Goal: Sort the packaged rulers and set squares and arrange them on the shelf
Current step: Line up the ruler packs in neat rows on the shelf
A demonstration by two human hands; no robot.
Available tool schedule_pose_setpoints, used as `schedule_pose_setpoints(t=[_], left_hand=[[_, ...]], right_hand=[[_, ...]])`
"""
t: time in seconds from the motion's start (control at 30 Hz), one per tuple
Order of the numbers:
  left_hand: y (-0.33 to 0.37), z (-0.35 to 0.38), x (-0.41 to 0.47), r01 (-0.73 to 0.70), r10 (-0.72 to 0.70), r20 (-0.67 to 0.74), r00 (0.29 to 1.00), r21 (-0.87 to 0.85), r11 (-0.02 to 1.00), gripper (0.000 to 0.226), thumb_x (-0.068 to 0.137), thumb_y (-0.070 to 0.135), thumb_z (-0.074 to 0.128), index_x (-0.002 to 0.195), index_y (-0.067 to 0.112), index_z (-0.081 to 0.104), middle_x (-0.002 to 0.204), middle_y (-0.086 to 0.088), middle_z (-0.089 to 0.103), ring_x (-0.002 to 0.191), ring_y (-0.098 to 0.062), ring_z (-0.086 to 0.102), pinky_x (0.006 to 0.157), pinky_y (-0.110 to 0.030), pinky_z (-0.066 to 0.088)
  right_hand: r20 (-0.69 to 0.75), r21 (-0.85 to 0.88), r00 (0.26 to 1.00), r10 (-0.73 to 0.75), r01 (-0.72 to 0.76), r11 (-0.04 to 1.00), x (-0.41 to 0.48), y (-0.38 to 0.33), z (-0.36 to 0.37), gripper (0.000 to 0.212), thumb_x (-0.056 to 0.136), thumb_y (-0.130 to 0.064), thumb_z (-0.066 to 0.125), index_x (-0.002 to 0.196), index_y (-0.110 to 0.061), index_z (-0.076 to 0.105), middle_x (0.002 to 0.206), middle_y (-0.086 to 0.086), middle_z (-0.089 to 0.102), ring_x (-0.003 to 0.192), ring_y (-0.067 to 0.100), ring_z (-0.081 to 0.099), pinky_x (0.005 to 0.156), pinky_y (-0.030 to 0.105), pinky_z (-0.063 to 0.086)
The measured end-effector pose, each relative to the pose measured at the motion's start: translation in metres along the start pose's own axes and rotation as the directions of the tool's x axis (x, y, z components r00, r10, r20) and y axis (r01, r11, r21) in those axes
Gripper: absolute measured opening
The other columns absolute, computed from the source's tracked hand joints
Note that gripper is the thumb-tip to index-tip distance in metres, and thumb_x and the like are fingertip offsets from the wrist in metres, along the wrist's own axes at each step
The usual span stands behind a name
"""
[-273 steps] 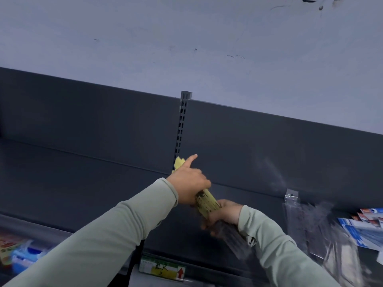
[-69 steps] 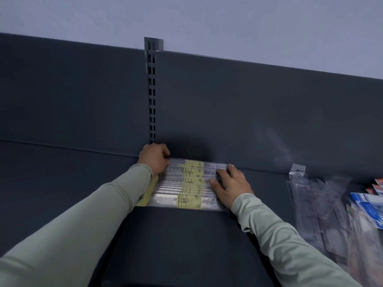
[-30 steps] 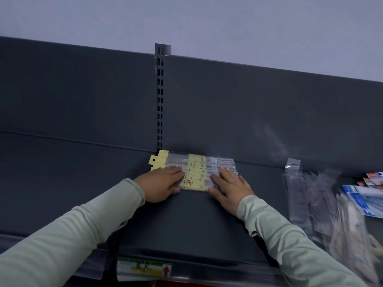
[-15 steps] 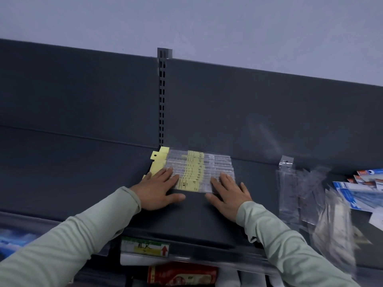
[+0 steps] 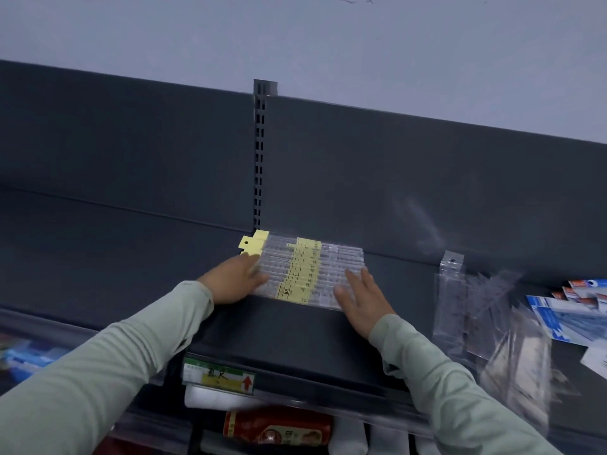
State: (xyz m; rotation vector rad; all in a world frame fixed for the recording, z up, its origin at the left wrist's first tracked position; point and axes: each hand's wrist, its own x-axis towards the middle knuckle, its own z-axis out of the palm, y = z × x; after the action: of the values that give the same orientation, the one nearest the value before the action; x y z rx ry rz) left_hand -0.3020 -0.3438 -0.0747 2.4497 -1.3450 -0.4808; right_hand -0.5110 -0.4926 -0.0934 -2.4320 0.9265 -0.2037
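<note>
A row of clear-packaged rulers with yellow labels lies flat on the dark grey shelf, close to the back panel below the slotted upright. My left hand lies flat with straight fingers on the left end of the row, beside the yellow hang tabs. My right hand lies flat with spread fingers on the row's right end. A loose heap of clear packets with rulers and set squares sits to the right on the same shelf.
Blue-and-white printed packets lie at the far right. A green-and-yellow price label hangs on the shelf's front edge. Below it are a red packet and white items. Blue packs show lower left.
The ruler bundle that I held in the air earlier now lies spread in a row on the shelf. Over the last second my hands stay flat on it, shifting slightly outward.
</note>
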Motion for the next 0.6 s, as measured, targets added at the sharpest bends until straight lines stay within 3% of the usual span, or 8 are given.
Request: schedule_pose_setpoints(t=[0.13, 0.2, 0.27, 0.33, 0.43, 0.5, 0.53, 0.6], left_hand=[[-0.003, -0.014, 0.016, 0.120, -0.132, -0.075, 0.988, -0.142, 0.983, 0.060, 0.101, 0.021, 0.041, 0.153, 0.017, 0.013, 0.153, -0.006, 0.033, 0.137, -0.024, 0.037, 0.104, -0.031, 0.033], [-0.007, -0.019, 0.027, 0.172, -0.189, -0.071, 0.979, -0.197, 0.965, 0.068, 0.097, 0.013, 0.040, 0.154, 0.019, 0.003, 0.127, -0.002, 0.054, 0.112, -0.020, 0.054, 0.085, -0.029, 0.041], [-0.011, -0.022, 0.039, 0.226, -0.245, -0.053, 0.968, -0.236, 0.945, 0.074, 0.096, 0.010, 0.039, 0.154, 0.017, -0.006, 0.082, 0.010, 0.041, 0.073, -0.008, 0.047, 0.064, -0.024, 0.037], [-0.014, -0.024, 0.049, 0.254, -0.276, -0.052, 0.960, -0.257, 0.932, 0.075, 0.096, 0.010, 0.038, 0.152, 0.016, -0.011, 0.073, 0.009, 0.032, 0.063, -0.009, 0.040, 0.060, -0.026, 0.036], [-0.019, -0.023, 0.060, 0.230, -0.260, -0.064, 0.964, -0.300, 0.926, 0.074, 0.095, 0.009, 0.036, 0.153, 0.015, -0.009, 0.082, 0.010, 0.042, 0.066, -0.009, 0.044, 0.068, -0.035, 0.046], [-0.021, -0.021, 0.063, 0.192, -0.238, -0.086, 0.967, -0.364, 0.912, 0.071, 0.094, 0.005, 0.036, 0.154, 0.015, -0.003, 0.123, 0.002, 0.054, 0.088, -0.021, 0.058, 0.075, -0.041, 0.050], [-0.022, -0.020, 0.064, 0.177, -0.235, -0.102, 0.967, -0.398, 0.900, 0.070, 0.094, 0.003, 0.036, 0.154, 0.015, 0.001, 0.140, -0.002, 0.046, 0.101, -0.025, 0.058, 0.080, -0.043, 0.051], [-0.023, -0.016, 0.069, 0.153, -0.230, -0.127, 0.965, -0.438, 0.886, 0.069, 0.092, 0.000, 0.035, 0.154, 0.016, 0.007, 0.147, -0.004, 0.041, 0.109, -0.025, 0.055, 0.087, -0.043, 0.051]], right_hand=[[-0.076, 0.233, 0.991, 0.114, -0.094, 0.968, 0.030, 0.005, -0.006, 0.059, 0.101, -0.043, 0.028, 0.152, -0.016, 0.015, 0.160, 0.007, 0.006, 0.148, 0.018, 0.003, 0.120, 0.034, 0.005], [-0.084, 0.253, 0.983, 0.162, -0.136, 0.958, 0.044, 0.008, -0.005, 0.059, 0.101, -0.043, 0.028, 0.152, -0.018, 0.015, 0.160, 0.006, 0.011, 0.147, 0.020, 0.010, 0.120, 0.039, 0.009], [-0.078, 0.259, 0.976, 0.201, -0.175, 0.950, 0.054, 0.010, -0.004, 0.059, 0.100, -0.043, 0.029, 0.152, -0.020, 0.013, 0.159, 0.005, 0.016, 0.146, 0.022, 0.015, 0.119, 0.043, 0.012], [-0.064, 0.256, 0.969, 0.237, -0.214, 0.943, 0.060, 0.010, -0.004, 0.059, 0.100, -0.043, 0.029, 0.152, -0.024, 0.011, 0.158, 0.004, 0.020, 0.145, 0.024, 0.020, 0.118, 0.045, 0.014], [-0.048, 0.238, 0.964, 0.261, -0.242, 0.940, 0.065, 0.009, -0.005, 0.058, 0.100, -0.041, 0.028, 0.152, -0.026, 0.007, 0.157, 0.004, 0.022, 0.144, 0.025, 0.021, 0.118, 0.045, 0.014], [-0.060, 0.257, 0.965, 0.256, -0.233, 0.938, 0.067, 0.008, -0.004, 0.059, 0.100, -0.040, 0.030, 0.152, -0.024, 0.007, 0.157, 0.005, 0.022, 0.144, 0.026, 0.021, 0.118, 0.044, 0.014], [-0.075, 0.278, 0.965, 0.252, -0.222, 0.935, 0.068, 0.009, -0.003, 0.059, 0.100, -0.040, 0.032, 0.152, -0.023, 0.008, 0.156, 0.007, 0.024, 0.144, 0.027, 0.023, 0.118, 0.044, 0.015], [-0.109, 0.319, 0.963, 0.247, -0.201, 0.926, 0.070, 0.010, -0.003, 0.060, 0.099, -0.039, 0.034, 0.152, -0.020, 0.013, 0.154, 0.008, 0.028, 0.142, 0.027, 0.028, 0.117, 0.044, 0.019]])
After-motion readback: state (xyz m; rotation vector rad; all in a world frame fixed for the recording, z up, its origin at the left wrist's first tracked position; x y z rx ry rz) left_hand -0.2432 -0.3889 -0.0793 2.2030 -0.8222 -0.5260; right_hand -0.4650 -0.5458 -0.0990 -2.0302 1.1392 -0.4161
